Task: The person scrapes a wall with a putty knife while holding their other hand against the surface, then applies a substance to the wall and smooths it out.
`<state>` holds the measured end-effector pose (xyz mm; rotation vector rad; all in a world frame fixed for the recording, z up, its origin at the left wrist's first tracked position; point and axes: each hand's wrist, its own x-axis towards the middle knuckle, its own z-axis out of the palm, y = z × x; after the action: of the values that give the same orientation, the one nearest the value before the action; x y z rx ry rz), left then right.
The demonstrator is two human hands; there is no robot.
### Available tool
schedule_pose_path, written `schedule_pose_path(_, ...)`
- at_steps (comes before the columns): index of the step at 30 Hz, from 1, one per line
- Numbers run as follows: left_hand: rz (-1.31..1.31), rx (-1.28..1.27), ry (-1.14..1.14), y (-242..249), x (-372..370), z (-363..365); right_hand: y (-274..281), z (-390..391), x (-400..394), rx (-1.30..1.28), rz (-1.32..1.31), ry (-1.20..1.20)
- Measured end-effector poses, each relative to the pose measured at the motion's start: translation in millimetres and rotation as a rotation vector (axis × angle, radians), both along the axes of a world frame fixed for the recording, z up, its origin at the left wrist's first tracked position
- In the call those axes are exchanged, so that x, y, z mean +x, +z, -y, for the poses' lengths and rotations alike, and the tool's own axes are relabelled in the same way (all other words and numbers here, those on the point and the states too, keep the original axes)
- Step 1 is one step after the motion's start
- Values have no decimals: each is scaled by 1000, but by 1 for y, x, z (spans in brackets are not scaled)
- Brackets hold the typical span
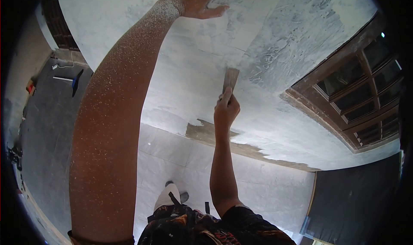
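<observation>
My right hand [226,111] grips a putty knife [231,78], thumb along its blade. The blade's far end meets the whitish wall [189,60], beside a patch of grey, streaky smears. Higher up, my left hand [200,3] is stretched out against or close to the wall, thumb apart from the fingers and nothing seen in it. The tips of those fingers run out at the top of the view. White specks cover my left forearm.
A brown wooden window frame [318,88] with panes is set in the wall at right. Bare brownish patches [206,132] run along the wall's bottom edge, above the tiled floor [172,152]. A blue-headed tool [76,82] lies at left. A dark panel [357,197] stands lower right.
</observation>
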<state>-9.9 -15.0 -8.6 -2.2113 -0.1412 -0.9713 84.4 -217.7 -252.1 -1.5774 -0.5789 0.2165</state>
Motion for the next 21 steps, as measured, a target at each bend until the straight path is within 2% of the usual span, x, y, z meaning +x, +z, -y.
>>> schedule_pose_path(13,-17,-38,-24,1,-2,0,0,-2,-3,-4,-3,21)
schedule_pose_path(15,4,-20,-44,1,-1,0,-9,2,-6,-65,-49,10)
schedule_pose_path(21,-13,-38,-48,1,-2,-2,-7,2,-11,-38,-129,0)
